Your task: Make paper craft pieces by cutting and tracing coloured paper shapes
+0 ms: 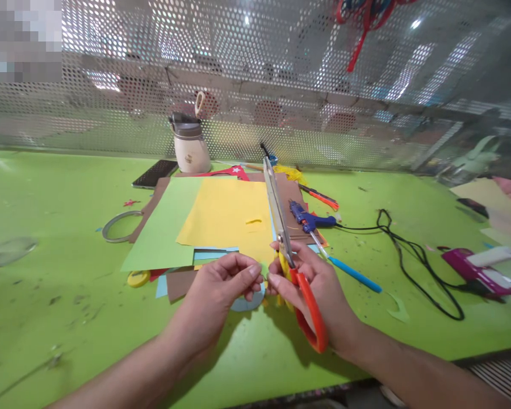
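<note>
My right hand [319, 284] is closed around a pair of scissors [276, 204] with orange handles. Their long metal blades point away from me, over the paper stack. A bit of yellow [283, 266] shows beside the scissors at my right fingers; its shape is partly hidden. Facing it, my left hand [225, 289] pinches a small green paper piece [263, 271], and the right fingertips meet it from the other side. Just beyond my hands lie a yellow paper sheet [221, 210] and a light green sheet [166, 227]. A pale blue round piece [247, 301] sits below my fingers.
To the right lie a blue glue gun [309, 218], its black cord [402, 244], a blue-handled tool [355, 275] and a magenta device [472, 272]. A white bottle [191, 150], a phone [155, 173] and a tape ring [119, 226] are at the left. Perforated metal panel [238, 74] rises behind.
</note>
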The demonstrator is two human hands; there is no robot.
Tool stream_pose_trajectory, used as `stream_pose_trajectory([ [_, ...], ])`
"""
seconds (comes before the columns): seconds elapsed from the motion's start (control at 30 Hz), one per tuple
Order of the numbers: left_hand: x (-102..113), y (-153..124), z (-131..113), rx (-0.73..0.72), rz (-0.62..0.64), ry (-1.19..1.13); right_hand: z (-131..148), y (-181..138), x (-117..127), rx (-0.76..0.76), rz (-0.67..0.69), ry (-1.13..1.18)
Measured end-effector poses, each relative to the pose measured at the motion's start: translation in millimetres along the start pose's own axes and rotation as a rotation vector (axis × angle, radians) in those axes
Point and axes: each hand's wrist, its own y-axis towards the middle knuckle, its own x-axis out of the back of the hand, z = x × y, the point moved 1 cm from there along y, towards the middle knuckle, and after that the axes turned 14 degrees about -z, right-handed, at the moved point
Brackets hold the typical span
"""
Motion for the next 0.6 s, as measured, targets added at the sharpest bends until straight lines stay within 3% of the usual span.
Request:
stream_pose_trajectory([
  [0.6, -0.7, -0.3, 1.6, 0.059, 0.063, -0.059, 1.9, 3.3, 0.8, -0.022, -0.040, 0.010],
])
